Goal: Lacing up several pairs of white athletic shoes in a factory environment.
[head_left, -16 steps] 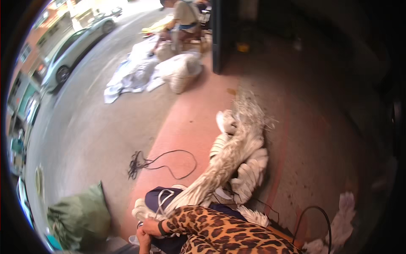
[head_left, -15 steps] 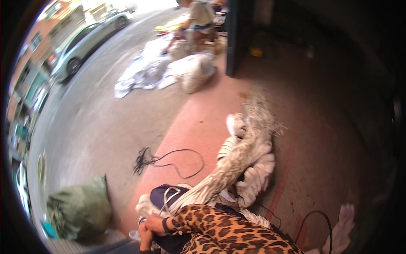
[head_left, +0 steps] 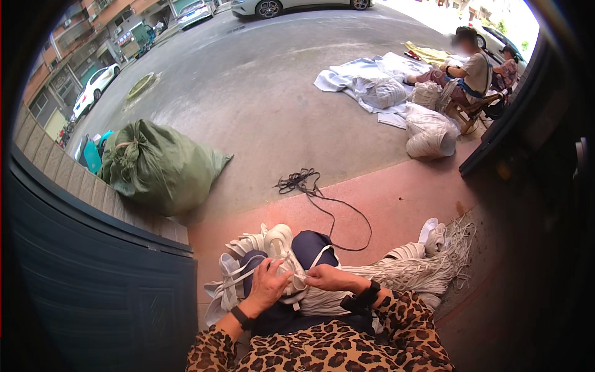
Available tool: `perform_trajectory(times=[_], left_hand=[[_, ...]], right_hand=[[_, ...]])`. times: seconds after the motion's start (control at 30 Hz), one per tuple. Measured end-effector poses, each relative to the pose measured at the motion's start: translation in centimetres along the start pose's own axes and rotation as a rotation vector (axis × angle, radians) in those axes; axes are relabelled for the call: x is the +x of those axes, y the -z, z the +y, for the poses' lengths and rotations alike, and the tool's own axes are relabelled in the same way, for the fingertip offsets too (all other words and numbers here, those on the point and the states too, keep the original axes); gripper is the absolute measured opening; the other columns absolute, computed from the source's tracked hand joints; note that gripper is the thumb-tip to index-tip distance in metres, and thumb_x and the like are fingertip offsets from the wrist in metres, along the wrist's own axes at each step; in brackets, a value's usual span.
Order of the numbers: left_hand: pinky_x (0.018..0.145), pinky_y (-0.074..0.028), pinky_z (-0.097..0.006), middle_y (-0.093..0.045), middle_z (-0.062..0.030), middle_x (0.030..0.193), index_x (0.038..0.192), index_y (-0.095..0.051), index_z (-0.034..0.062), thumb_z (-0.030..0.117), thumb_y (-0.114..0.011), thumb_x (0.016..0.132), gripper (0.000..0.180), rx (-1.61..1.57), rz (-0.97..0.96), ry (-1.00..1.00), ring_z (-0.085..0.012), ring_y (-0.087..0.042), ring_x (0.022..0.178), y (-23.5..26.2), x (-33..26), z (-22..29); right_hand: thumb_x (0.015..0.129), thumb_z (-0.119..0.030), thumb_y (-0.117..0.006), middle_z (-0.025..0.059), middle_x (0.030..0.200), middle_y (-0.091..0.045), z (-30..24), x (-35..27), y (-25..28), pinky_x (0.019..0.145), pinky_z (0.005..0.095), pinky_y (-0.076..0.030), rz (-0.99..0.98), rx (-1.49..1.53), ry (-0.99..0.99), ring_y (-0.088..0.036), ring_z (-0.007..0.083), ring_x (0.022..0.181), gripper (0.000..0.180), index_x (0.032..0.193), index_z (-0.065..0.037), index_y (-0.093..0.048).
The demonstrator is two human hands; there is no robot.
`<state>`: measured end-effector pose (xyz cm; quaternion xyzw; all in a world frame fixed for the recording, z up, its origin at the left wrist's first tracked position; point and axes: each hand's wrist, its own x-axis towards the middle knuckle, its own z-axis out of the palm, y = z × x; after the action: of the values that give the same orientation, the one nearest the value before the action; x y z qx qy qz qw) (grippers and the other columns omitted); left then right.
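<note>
Over my lap lies an off-white piece that looks like a shoe upper (head_left: 280, 239), one of several stacked by my knees. My left hand (head_left: 268, 286) is bent round its left side, fingers curled onto it. From the right my right hand (head_left: 330, 278) reaches in, thumb and forefinger pinched on a thin white lace (head_left: 300, 277) between the hands. Fine detail there is too small to make out. A thick hank of cream laces (head_left: 396, 273) stretches from my lap to the right, frayed at its far end.
A black cord (head_left: 338, 214) lies looped on the floor ahead. To the left stand a tied green sack (head_left: 164, 167) and a dark blue door (head_left: 99, 260). Farther right, a seated person (head_left: 476, 71) is beside white bundles (head_left: 431, 130) and spread cloths (head_left: 356, 77).
My view has swung left and levelled, so the scene lies farther right. My hands, close together before, are now apart over the off-white piece, with the right one pinching the lace.
</note>
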<state>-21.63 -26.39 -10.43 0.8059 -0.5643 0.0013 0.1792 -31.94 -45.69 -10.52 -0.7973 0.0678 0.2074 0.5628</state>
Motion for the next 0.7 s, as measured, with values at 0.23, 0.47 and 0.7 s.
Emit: perform_trajectory(times=[0.23,0.47,0.7], left_hand=[[0.069,-0.041,-0.04,-0.057,-0.0114,0.077,0.076,-0.058,0.0046,0.014,-0.06,0.077,0.009,-0.353,0.051,0.229,-0.0309,-0.05,0.079,0.6,4.4,0.7],[0.058,-0.041,-0.023,-0.052,0.0009,0.069,0.093,-0.058,0.0002,0.011,-0.052,0.088,0.013,-1.217,0.199,0.443,-0.0071,-0.049,0.064,2.3,4.1,3.6],[0.054,-0.033,-0.017,-0.052,0.0052,0.071,0.096,-0.061,-0.0006,0.017,-0.054,0.089,0.02,-1.186,0.222,0.756,-0.0006,-0.04,0.062,0.8,1.8,1.3]], right_hand=[[0.09,-0.024,-0.047,-0.0058,0.059,-0.042,0.0,1.6,0.7,0.038,0.0181,-0.024,0.202,1.076,-0.162,-0.032,0.0037,0.043,0.02,0.083,-0.007,-0.056],[0.093,-0.026,-0.045,-0.0014,0.08,-0.053,0.1,3.3,-1.0,0.057,0.0185,-0.039,0.175,0.956,0.125,-0.047,0.0058,0.066,0.029,0.105,-0.003,-0.057],[0.09,-0.022,-0.053,-0.0037,0.089,-0.053,-1.8,4.3,-1.9,0.066,0.018,-0.036,0.223,0.716,0.129,-0.043,0.0047,0.073,0.029,0.108,0.0,-0.06]])
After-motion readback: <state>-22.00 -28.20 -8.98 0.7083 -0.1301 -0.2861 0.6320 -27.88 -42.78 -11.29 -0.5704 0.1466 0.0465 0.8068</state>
